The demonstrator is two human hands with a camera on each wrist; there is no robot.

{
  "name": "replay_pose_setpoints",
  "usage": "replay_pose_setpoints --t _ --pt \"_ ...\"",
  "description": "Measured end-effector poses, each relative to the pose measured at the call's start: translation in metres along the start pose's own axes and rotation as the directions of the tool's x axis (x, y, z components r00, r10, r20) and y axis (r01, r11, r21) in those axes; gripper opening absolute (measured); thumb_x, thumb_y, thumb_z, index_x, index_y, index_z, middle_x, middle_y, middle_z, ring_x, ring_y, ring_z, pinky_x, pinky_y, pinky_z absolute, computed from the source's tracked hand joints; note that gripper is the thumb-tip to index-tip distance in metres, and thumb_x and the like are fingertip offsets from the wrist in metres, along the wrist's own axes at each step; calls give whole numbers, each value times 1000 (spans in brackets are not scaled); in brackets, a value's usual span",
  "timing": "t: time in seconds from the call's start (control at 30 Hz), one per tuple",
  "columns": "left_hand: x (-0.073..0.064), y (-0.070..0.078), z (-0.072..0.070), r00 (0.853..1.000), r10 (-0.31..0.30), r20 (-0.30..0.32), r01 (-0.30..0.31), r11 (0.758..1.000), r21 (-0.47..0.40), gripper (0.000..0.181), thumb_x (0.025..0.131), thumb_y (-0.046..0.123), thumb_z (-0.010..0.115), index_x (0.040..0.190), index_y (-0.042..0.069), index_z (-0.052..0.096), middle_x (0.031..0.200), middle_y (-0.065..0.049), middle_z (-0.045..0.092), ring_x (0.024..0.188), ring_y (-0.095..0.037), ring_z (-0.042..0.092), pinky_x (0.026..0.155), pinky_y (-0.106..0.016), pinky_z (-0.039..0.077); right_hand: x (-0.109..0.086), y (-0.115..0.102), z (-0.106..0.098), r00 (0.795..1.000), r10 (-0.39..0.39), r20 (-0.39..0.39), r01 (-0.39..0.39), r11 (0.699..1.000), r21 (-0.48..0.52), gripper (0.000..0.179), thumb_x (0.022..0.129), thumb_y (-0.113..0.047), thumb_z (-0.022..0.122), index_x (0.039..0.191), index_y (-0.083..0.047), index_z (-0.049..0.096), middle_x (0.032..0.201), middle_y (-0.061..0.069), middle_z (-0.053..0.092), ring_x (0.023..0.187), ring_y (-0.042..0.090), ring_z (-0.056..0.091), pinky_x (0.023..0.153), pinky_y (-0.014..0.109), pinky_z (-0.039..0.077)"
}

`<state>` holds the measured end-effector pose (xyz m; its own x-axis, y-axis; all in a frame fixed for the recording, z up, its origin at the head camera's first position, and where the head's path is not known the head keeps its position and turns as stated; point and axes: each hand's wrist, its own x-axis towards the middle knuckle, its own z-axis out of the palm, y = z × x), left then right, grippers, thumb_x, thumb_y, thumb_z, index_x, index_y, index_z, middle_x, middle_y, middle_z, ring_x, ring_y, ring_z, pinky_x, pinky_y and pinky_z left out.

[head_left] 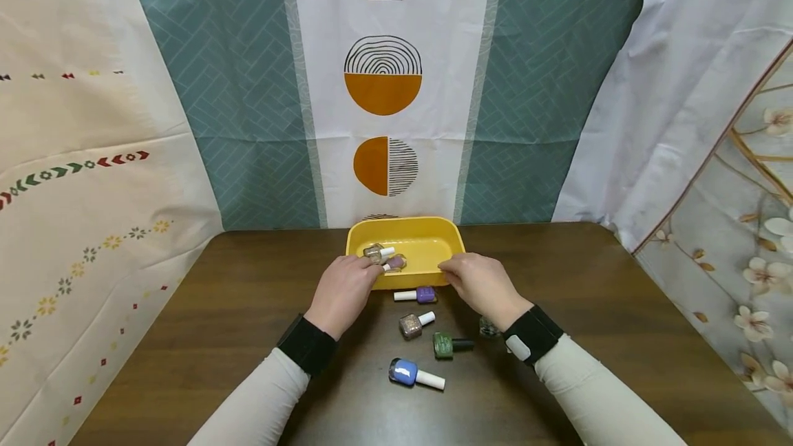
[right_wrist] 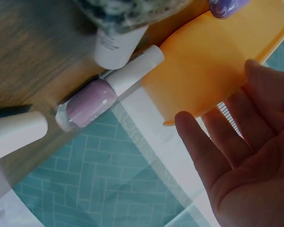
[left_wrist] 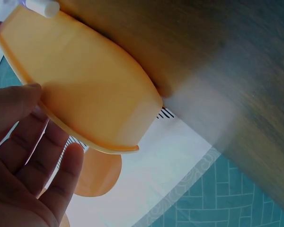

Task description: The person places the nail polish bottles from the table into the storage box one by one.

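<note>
A yellow tray (head_left: 427,251) stands at the back of the table, two or more nail polish bottles (head_left: 396,262) lying in its left part. My left hand (head_left: 348,294) grips its near rim at the left corner, thumb on the outer wall (left_wrist: 90,75) and fingers over the edge. At the near right, my right hand (head_left: 482,284) pinches the same rim between thumb and fingers. Right in front of the tray lies a purple nail polish bottle (head_left: 425,294) with a white cap. A glittery bottle (head_left: 410,326) lies between my forearms.
Nearer me lie a green nail polish bottle (head_left: 442,345) with a black cap and a blue one (head_left: 404,372). A speckled bottle (head_left: 489,327) is partly hidden by my right wrist. The right wrist view shows a mauve bottle (right_wrist: 91,103). Cloth hangs behind the brown table (head_left: 186,336).
</note>
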<state>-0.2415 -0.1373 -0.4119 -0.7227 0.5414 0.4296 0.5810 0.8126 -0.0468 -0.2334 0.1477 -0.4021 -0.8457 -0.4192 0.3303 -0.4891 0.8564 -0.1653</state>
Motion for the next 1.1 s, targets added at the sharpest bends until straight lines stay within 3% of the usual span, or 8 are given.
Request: replay_pose_setpoints --t 0.1,0.2,0.37,0.63,1.1 --pt "0 0 1 1000 3 -4 -3 1000 2 26 91 4 91 114 13 86 111 -3 82 99 -25 74 97 -42 60 -7 2 -5 1000 -5 -17 5 1000 -11 42 95 -19 90 133 -6 79 122 11 80 109 29 75 98 48 63" --pt "-1 1 2 1000 -4 -8 4 1000 -13 27 91 3 90 116 13 85 111 -3 82 99 -25 74 98 -42 60 -18 7 -14 1000 6 -31 -7 1000 -28 55 95 -25 91 143 -5 73 136 13 76 130 34 70 104 53 59" --pt "-1 1 2 1000 -8 -8 8 1000 -16 28 88 2 92 113 13 86 106 -3 81 94 -25 73 95 -41 61 -43 18 -29 999 38 -14 -39 998 -50 64 98 -31 87 152 -6 65 150 15 68 145 38 58 114 59 50" --pt "0 1 3 1000 0 -24 -1 999 -35 28 89 1 91 114 12 85 110 -5 82 96 -27 75 94 -42 62 -84 40 -43 1000 29 -5 -29 994 -108 76 98 -39 86 159 -4 58 159 18 59 151 42 51 124 63 37" --pt "1 1 3 1000 0 -27 -1 999 -37 28 89 2 91 115 12 85 110 -5 83 97 -28 74 96 -45 61 -125 58 -45 997 79 10 -77 985 -155 91 96 -50 85 165 -4 48 165 23 51 151 48 48 120 70 37"
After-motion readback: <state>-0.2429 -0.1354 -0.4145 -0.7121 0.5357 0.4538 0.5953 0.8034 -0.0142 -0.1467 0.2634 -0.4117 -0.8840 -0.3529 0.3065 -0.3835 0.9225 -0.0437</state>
